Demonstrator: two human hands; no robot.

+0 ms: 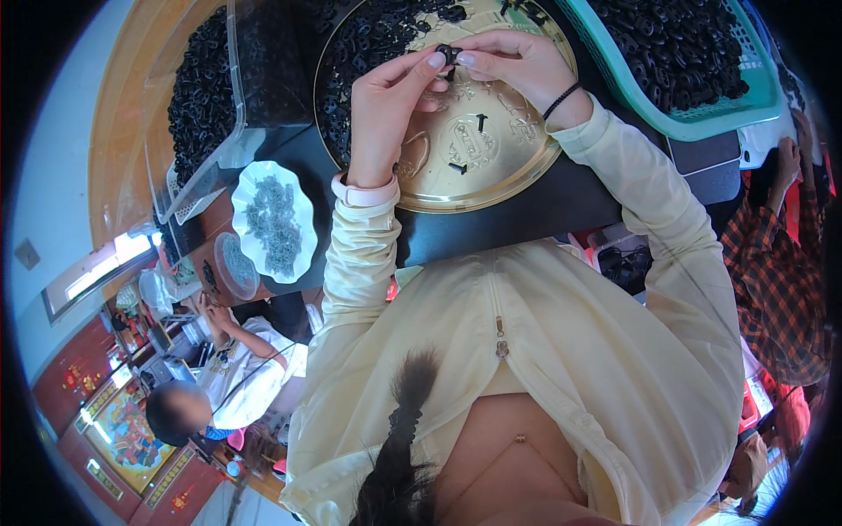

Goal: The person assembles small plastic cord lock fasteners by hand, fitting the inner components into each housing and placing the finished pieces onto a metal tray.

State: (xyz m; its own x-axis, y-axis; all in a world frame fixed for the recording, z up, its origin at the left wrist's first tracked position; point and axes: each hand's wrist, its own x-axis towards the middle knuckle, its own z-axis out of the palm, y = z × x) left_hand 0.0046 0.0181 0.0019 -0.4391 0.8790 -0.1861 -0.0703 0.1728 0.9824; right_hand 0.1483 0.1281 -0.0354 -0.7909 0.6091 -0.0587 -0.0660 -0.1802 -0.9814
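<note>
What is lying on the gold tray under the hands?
On the gold tray: a heap of black rings and a few loose black pieces. The hands cover part of the tray.

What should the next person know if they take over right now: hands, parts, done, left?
Left hand and right hand pinch one small black part together above the gold round tray.
Black parts are heaped at the tray's far side; a few lie loose on it.
More fill the clear bin and teal basket.
White dish holds small grey pieces.
Done count: cannot tell. Large piles remain.
</note>
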